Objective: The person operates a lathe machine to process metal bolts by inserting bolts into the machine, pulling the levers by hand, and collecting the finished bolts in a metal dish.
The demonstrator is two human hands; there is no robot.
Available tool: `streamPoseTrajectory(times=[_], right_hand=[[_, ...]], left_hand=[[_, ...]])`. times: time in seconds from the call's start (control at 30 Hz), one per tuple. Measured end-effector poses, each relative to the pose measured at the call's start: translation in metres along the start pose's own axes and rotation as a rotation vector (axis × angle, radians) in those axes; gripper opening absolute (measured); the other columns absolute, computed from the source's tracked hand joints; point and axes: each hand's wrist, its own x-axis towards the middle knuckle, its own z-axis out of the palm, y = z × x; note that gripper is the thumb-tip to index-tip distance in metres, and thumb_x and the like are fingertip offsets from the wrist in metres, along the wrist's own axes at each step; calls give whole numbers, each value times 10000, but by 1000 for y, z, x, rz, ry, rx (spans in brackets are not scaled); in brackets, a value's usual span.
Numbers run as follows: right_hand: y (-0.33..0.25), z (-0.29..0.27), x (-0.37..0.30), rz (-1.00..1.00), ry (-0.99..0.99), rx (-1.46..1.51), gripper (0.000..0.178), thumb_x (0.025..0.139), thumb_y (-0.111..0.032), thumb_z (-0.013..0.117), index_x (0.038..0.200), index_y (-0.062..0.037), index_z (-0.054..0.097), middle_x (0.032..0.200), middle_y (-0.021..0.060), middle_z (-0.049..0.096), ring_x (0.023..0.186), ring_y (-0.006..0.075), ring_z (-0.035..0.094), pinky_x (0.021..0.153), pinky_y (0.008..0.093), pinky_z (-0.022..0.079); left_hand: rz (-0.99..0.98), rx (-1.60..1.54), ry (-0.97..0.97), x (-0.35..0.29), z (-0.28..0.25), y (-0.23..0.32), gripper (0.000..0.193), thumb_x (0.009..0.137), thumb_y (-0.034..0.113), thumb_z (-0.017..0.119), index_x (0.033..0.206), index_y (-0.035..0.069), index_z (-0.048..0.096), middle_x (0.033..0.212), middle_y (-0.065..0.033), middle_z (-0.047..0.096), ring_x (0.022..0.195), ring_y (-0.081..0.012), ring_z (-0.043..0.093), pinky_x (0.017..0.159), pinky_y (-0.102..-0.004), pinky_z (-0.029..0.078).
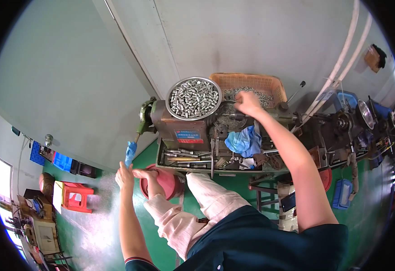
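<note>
Clamped by the left hand (124,176) is the blue-wrapped lever (131,152), contents unseen in the curled right hand (248,103) by the machine (172,125), green floor (99,248) below, grey wall (251,36) behind.

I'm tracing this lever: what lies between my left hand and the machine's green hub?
Above your left hand, the head view shows a blue-wrapped handle, then an unwrapped rod reaching the green hub.

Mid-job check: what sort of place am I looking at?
Most likely a metalworking workshop: a lathe-like machine with tools in its tray, a metal bowl heaped with small metal parts, and an orange basket holding more small metal pieces.
</note>
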Motion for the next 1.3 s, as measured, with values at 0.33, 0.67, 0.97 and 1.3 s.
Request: streamPoseTrajectory(times=[0.33,0.67,0.97,1.3], right_hand=[[-29,46,5,-16,-274,196,188,546,-197,618,701,-91,612,718,70,608,712,231,580,651,320,445],[-29,45,7,-53,-303,180,181,543,-194,614,692,-91,617,700,66,609,685,224,586,634,319,449],[-45,3,21,-179,551,-163,89,572,-151,641,652,-118,617,654,20,575,753,195,478,670,310,381],[-104,-8,49,-224,-48,219,108,571,-159,613,661,-102,636,663,42,615,719,196,576,673,316,447]], left_hand=[[-11,-35,94,-10,6,4,309,777,323,501,815,32,406,634,-197,539,626,-386,527,540,-465,405],[-38,-114,81,-41,-2,54,307,776,315,501,781,22,410,661,-202,551,635,-380,537,544,-459,410],[-20,-117,91,-41,-4,61,300,780,300,493,760,17,397,631,-202,542,604,-389,530,522,-463,407],[-24,-146,81,-43,-2,59,293,776,289,499,772,12,404,637,-202,544,616,-388,530,526,-467,405]])
